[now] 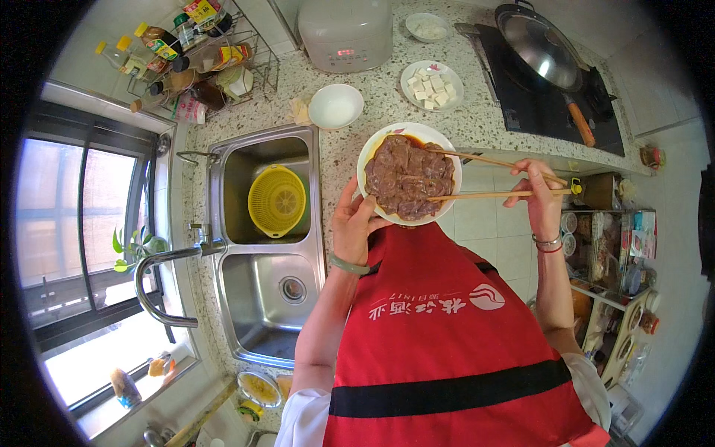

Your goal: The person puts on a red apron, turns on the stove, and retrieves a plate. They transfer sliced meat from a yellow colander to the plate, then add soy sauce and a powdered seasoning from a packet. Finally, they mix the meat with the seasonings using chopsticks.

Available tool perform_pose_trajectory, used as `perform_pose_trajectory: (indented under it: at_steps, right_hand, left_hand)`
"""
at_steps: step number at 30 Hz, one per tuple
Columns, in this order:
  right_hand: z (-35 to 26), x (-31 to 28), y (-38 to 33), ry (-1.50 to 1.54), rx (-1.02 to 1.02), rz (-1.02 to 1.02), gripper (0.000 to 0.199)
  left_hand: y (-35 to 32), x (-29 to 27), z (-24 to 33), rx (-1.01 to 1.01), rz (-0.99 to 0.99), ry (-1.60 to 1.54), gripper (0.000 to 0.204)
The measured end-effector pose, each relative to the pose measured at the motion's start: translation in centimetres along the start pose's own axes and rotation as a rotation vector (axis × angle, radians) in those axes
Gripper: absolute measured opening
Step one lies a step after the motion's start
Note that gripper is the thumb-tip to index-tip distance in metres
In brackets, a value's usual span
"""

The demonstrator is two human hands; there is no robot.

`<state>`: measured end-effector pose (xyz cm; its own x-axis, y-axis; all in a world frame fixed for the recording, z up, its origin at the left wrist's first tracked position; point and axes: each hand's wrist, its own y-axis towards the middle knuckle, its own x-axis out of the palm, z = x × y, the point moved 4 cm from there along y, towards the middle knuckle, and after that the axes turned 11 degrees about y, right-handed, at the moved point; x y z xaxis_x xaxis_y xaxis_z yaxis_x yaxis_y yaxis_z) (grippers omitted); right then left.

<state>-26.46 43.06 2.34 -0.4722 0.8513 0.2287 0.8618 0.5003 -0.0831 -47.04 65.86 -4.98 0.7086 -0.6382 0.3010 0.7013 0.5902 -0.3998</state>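
Observation:
A white plate [362,165] heaped with dark brown-red sliced meat [408,177] in brown sauce is held up at the counter's front edge. My left hand [353,217] grips its left rim, thumb on top and fingers beneath. In my right hand [538,190] is a pair of long wooden chopsticks [488,196], spread apart, their tips at the right side of the meat. An empty white bowl [336,106] stands just beyond the plate. Farther back are a plate of white cubes [432,86], which look like tofu, and a small bowl of pale chopped food [427,27].
To the left is a double steel sink [320,223] with a yellow colander [276,201] and a curved faucet [165,262]. A rice cooker [345,36] and a bottle rack [257,56] stand behind. At the right back, a lidded wok [540,48] sits on the black stove [536,123].

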Motion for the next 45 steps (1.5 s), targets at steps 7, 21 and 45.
perform_pose_trajectory:
  at_steps: [7,21,45]
  right_hand:
    - [5.6,1.3,1.0,0.341,0.025,0.049,0.032]
    - [1.0,-1.0,0.2,0.169,-0.091,0.072,0.031]
    - [1.8,-0.2,0.1,0.168,-0.067,0.003,0.031]
  left_hand:
    - [-0.2,1.0,0.5,-0.001,-0.023,0.026,0.047]
    - [-0.3,0.3,-0.6,-0.038,-0.038,-0.025,0.047]
    - [-0.3,1.2,-0.8,-0.049,-0.088,-0.070,0.048]
